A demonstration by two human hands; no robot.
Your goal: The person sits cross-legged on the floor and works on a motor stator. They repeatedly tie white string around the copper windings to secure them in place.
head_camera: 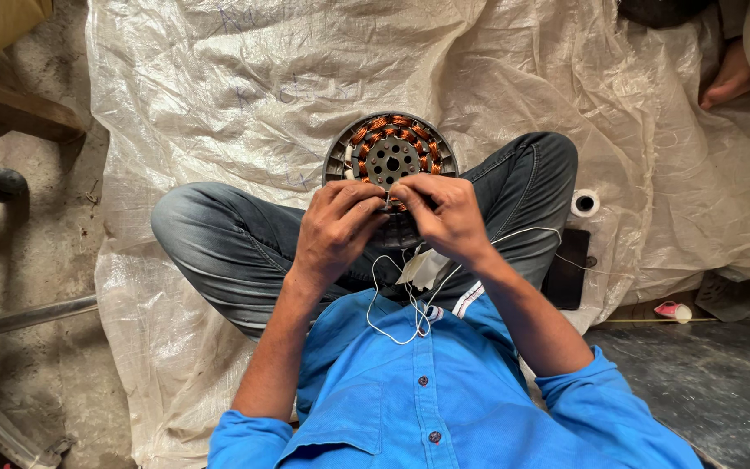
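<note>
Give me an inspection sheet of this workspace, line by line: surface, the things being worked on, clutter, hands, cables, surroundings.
Surface: crinkled white plastic sheet spread over the floor; the person sits cross-legged on it.
Job's things: round motor stator with copper windings, resting on the lap; white thread looping down from it over the blue shirt.
Clutter: white tape roll, dark flat phone-like object, small pink item.
Hands: left hand and right hand both pinching at the stator's near edge.
Cables: nothing seen apart from the thread.
Surroundings: wooden furniture leg, metal rod, another person's bare foot.
</note>
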